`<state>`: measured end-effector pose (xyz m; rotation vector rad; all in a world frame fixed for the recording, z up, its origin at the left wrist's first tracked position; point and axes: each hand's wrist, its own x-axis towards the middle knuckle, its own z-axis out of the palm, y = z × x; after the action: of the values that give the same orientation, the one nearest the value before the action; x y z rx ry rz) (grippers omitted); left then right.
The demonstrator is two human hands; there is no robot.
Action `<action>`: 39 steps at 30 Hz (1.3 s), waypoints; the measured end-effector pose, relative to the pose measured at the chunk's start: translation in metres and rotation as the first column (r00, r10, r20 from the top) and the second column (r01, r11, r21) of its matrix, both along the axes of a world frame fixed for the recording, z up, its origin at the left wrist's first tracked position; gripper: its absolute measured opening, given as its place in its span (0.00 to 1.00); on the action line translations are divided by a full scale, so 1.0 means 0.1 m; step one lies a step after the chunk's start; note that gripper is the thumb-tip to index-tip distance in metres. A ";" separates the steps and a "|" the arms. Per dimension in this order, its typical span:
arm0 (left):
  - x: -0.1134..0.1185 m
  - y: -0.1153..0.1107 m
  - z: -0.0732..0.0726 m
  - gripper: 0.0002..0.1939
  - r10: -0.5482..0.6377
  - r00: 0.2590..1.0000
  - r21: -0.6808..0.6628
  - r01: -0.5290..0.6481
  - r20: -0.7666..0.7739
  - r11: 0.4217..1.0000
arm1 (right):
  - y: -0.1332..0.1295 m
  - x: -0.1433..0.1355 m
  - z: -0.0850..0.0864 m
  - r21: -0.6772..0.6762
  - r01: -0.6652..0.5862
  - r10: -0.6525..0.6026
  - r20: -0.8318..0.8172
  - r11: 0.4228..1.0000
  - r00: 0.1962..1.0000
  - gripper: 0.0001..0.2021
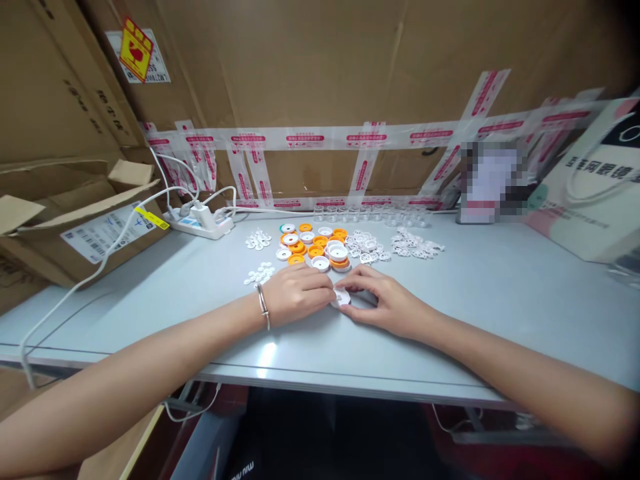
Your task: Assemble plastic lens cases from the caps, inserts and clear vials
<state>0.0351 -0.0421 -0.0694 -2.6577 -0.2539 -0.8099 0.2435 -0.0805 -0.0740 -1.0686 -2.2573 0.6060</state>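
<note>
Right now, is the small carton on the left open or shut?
Open. The carton's top flaps stick up and out, and part of its inner wall shows between them.

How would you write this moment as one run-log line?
left hand: fingertips at white round part | right hand: fingers around its edge | beyond: orange and white discs | surface: grey table
</note>
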 end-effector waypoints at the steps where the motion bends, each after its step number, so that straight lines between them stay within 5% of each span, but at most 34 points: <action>1: 0.00 0.00 0.00 0.08 0.008 1.000 0.016 -0.008 0.005 1.000 | 0.00 0.00 0.00 0.002 0.001 -0.001 0.001 1.000 1.000 0.12; 9: -0.04 -0.01 0.03 0.07 -0.003 1.000 0.006 0.004 -0.012 1.000 | 0.00 0.00 0.02 -0.002 0.008 -0.008 0.003 1.000 1.000 0.13; 17: -0.14 0.01 0.04 0.11 0.016 0.999 -0.171 -0.023 -0.043 0.985 | -0.01 -0.01 0.03 -0.020 0.006 -0.006 0.003 1.000 1.000 0.12; 30: -0.12 -0.02 0.05 0.13 -0.006 0.986 -0.279 -0.042 -0.169 0.959 | -0.01 0.00 0.03 -0.012 0.001 -0.001 -0.007 1.000 1.000 0.13; 36: -0.21 0.07 0.15 0.11 0.002 0.998 -0.357 0.018 0.057 0.934 | 0.00 0.00 0.03 -0.030 0.011 -0.011 -0.008 0.999 1.000 0.12; 39: -0.44 0.23 0.32 0.11 0.198 0.952 -0.435 -0.080 0.233 0.897 | 0.00 0.00 0.03 -0.049 0.020 -0.021 -0.011 0.999 1.000 0.13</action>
<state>-0.0086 -0.0190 -0.0378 -2.8624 -0.7645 -1.1879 0.2435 -0.0805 -0.0714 -1.1079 -2.2296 0.6603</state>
